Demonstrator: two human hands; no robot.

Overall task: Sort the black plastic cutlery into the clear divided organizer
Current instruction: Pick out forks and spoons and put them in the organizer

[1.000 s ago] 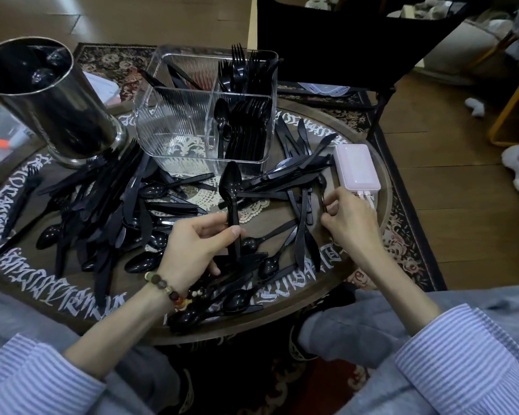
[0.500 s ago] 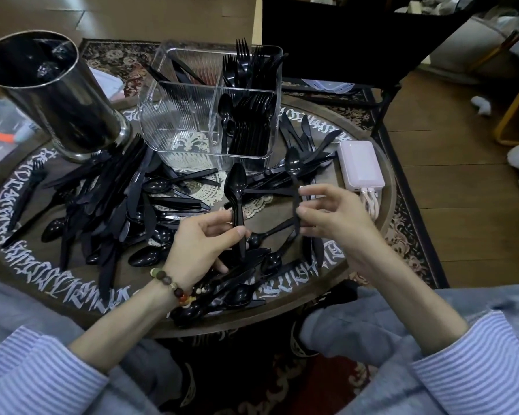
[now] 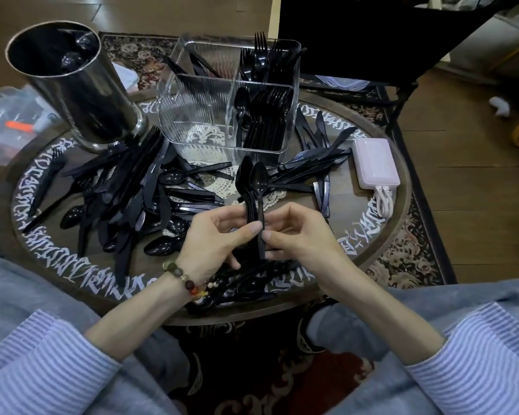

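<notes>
Both hands pinch the handles of a small bundle of black spoons (image 3: 253, 187) held upright over the middle of the round table (image 3: 400, 205). The left hand (image 3: 215, 238) curls its thumb and fingers round the stacked handles, and the right hand (image 3: 297, 235) presses thumb and forefinger on the nearest handle from the other side. The glossy oval bowls stand nested one behind another, so how many spoons there are is hard to tell.

Just behind them stands the clear divided organizer (image 3: 198, 115), a ribbed, rounded plastic box. Its right compartments hold forks (image 3: 262, 59) at the back and spoons at the front; its front left compartment shows only the lace mat through the wall. Dark pieces lean in the rear left one, too blurred to name.

Loose cutlery (image 3: 138, 187) lies heaped in a shiny black tangle on the left of the table, with more knives fanned to the right of the organizer. A polished metal cylinder (image 3: 81, 94) stands at the far left, its contents lost in shadow. A pale pink power bank (image 3: 375, 163) with a coiled white cable lies at the right rim. A beaded bracelet (image 3: 189, 281) circles the left wrist.
</notes>
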